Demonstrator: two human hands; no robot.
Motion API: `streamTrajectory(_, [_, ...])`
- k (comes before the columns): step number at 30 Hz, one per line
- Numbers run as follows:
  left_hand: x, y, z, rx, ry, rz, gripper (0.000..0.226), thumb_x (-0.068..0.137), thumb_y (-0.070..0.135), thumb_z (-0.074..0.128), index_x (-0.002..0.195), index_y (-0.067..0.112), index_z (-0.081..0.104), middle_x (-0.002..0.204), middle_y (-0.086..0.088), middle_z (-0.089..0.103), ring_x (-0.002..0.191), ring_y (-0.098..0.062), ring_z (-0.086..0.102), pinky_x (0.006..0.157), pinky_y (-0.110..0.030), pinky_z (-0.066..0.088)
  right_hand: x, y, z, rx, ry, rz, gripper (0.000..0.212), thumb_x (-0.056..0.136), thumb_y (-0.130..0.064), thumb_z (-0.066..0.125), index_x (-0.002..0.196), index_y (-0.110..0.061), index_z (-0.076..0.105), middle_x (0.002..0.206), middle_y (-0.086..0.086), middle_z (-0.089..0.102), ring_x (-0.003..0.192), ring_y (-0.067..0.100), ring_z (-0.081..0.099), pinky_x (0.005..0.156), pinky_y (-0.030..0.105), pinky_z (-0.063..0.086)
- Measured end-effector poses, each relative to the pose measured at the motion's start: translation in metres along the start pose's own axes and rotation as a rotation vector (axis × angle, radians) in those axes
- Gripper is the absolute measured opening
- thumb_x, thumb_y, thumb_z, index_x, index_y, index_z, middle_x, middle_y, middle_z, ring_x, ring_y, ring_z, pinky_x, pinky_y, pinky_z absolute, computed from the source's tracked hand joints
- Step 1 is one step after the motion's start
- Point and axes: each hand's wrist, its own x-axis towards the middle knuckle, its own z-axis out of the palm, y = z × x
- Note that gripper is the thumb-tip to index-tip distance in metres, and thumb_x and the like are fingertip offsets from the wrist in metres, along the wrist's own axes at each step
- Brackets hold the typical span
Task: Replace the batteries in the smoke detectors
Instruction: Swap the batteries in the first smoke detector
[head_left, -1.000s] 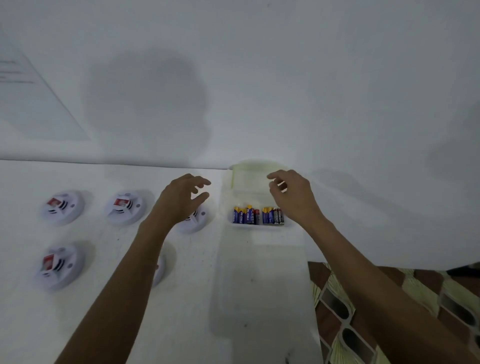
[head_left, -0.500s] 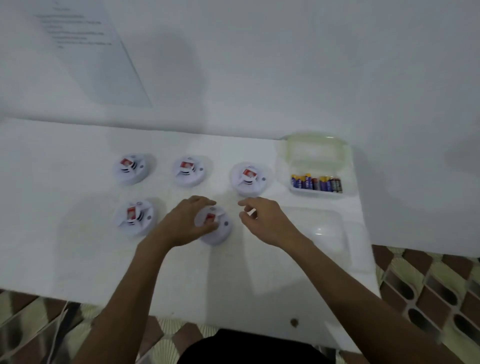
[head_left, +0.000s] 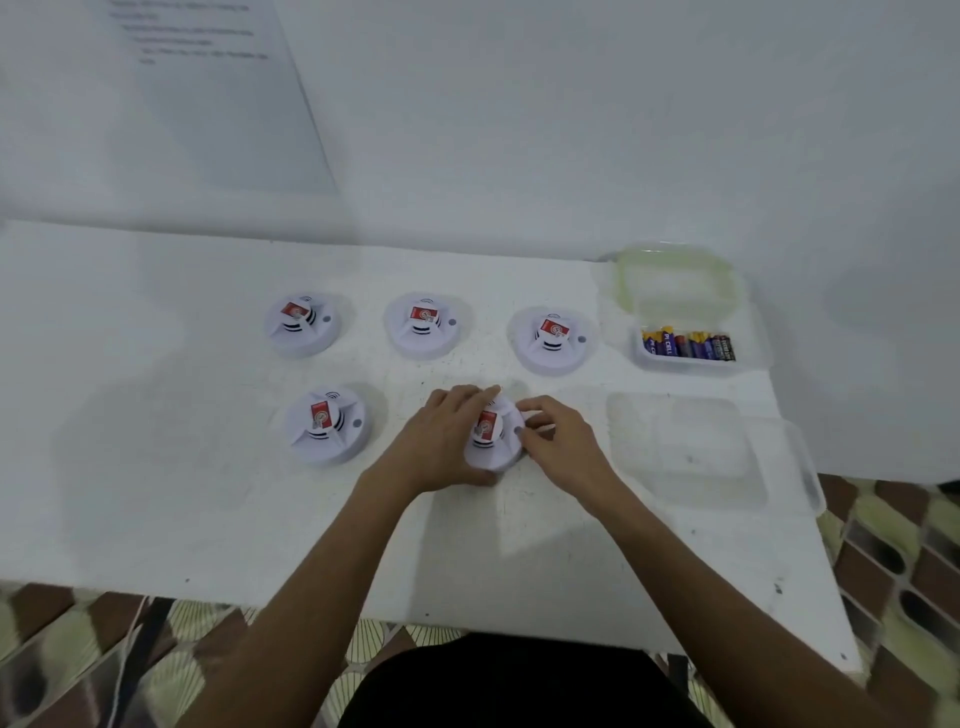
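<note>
- Detector 1 (head_left: 301, 325): white, round, red label on raised centre; on white table (head_left: 130, 467), left end of back row of three.
- Detector 2 (head_left: 327, 425): same make, label up; left place in front row, a little nearer than Detector 1 and apart from it.
- Detector 3 (head_left: 425, 325): same make; middle of back row, clear of both neighbours.
- Left hand (head_left: 441, 447): fingers curled over far rim and left side of Detector 4; grips it.
- Detector 4 (head_left: 493, 441): same make, label up; on table, right place in front row, below the gap between Detector 3 and Detector 5.
- Detector 5 (head_left: 553, 338): same make; right end of back row, near box.
- Right hand (head_left: 563, 441): fingers bent, tips pinching right rim of Detector 4.
- Box (head_left: 698, 366): clear, shallow, at back right corner of table; green-rimmed lid (head_left: 675, 265) open, tilted back toward wall.
- Batteries (head_left: 688, 345): blue and purple, side by side in one row inside box.
- Tub (head_left: 691, 452): clear, flat on table just in front of box, at right edge; tub or lid, cannot tell.
- Floor (head_left: 909, 561): brown and pale green patterned tiles, beyond right edge of table.
</note>
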Motion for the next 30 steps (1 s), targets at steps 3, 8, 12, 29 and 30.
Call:
streamTrajectory(3, [0.000,-0.001,-0.006,-0.009,0.013,0.032,0.107,0.061,0.054,0.079,0.148,0.027,0.021,0.139,0.001,0.036,0.117,-0.020,0.041,0.089,-0.034,0.047,-0.006,-0.003,-0.001,0.186,0.047,0.050,0.023,0.091,-0.013,0.061,0.111,-0.022,0.068,0.103,0.000,0.069,0.095,0.016,0.066,0.086,0.037,0.057])
streamTrajectory(8, [-0.003,0.005,-0.025,-0.198,-0.004,0.075,0.110,0.058,0.050,0.083,0.146,0.035,0.018,0.134,0.003,0.034,0.108,-0.015,0.048,0.082,-0.031,0.052,-0.026,-0.026,-0.015,0.553,0.057,0.013,0.023,0.095,-0.006,0.055,0.111,-0.015,0.070,0.106,0.015,0.068,0.098,0.028,0.069,0.085,0.038,0.059])
streamTrajectory(12, [-0.006,0.016,-0.043,-0.301,0.064,0.102,0.100,0.057,0.048,0.085,0.137,0.030,0.029,0.134,0.011,0.040,0.115,-0.009,0.044,0.091,-0.030,0.046,-0.035,-0.042,-0.022,0.497,0.095,-0.035,0.020,0.095,-0.011,0.060,0.112,-0.015,0.068,0.101,0.009,0.069,0.090,0.022,0.069,0.085,0.037,0.058])
streamTrajectory(29, [-0.008,0.030,-0.055,-0.664,0.118,0.091,0.129,0.057,0.032,0.090,0.148,0.035,-0.003,0.139,0.026,0.034,0.127,0.006,0.039,0.099,-0.008,0.034,-0.046,-0.051,-0.002,0.090,0.264,-0.181,0.074,0.070,-0.044,0.083,0.132,-0.040,0.043,0.124,-0.011,0.039,0.121,0.011,0.045,0.090,0.024,0.052])
streamTrajectory(30, [-0.008,0.031,-0.055,-0.673,0.125,0.086,0.130,0.057,0.032,0.090,0.147,0.035,-0.003,0.138,0.028,0.035,0.126,0.005,0.040,0.098,-0.008,0.036,-0.046,-0.052,-0.002,0.094,0.264,-0.184,0.075,0.070,-0.043,0.083,0.132,-0.042,0.041,0.125,-0.010,0.037,0.123,0.012,0.043,0.092,0.025,0.051])
